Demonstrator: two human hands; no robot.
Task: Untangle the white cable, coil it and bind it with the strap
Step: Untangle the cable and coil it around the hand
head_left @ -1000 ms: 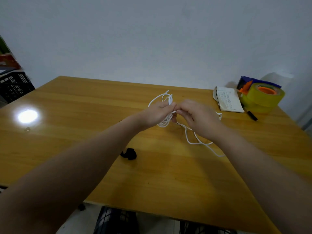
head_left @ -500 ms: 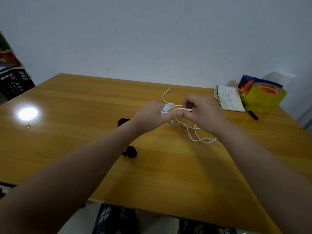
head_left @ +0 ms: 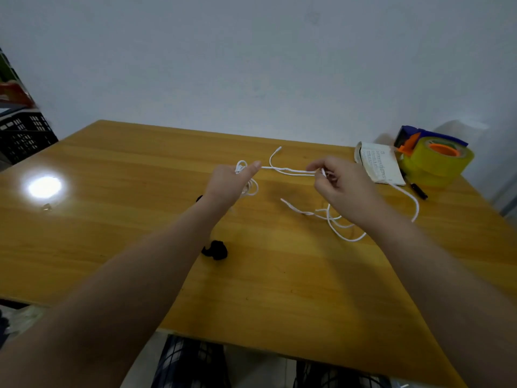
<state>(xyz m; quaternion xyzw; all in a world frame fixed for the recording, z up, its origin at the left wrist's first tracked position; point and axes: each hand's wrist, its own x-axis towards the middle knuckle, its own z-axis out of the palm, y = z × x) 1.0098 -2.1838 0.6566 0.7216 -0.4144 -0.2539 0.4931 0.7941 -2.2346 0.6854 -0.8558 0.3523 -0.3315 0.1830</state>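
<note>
While the thin white cable point(head_left: 288, 170) is held stretched in the air between both hands, it hangs beyond the small crumpled black strap point(head_left: 214, 250), which lies alone on the yellow wooden table point(head_left: 140, 219). The left hand point(head_left: 229, 182), straight beyond the strap, grips a small bundle of cable loops, and its thumb presses on the strand that leaves toward the other hand. The right hand point(head_left: 342, 186), beyond the strap and to its right, pinches this same strand between thumb and fingertips. More cable lies in loose crossing curves on the table, to the right of the strap, and one free end stands up beyond the stretched part.

I judge the cable to be light, soft and rather smooth. It will keep no shape by itself, so the loops may spring open when the grip is loosened, and the strand can slide through the fingers. It is better to take hold close to a crossing, not far along the tail, and to pull gently, because an end could catch in a loop
</note>
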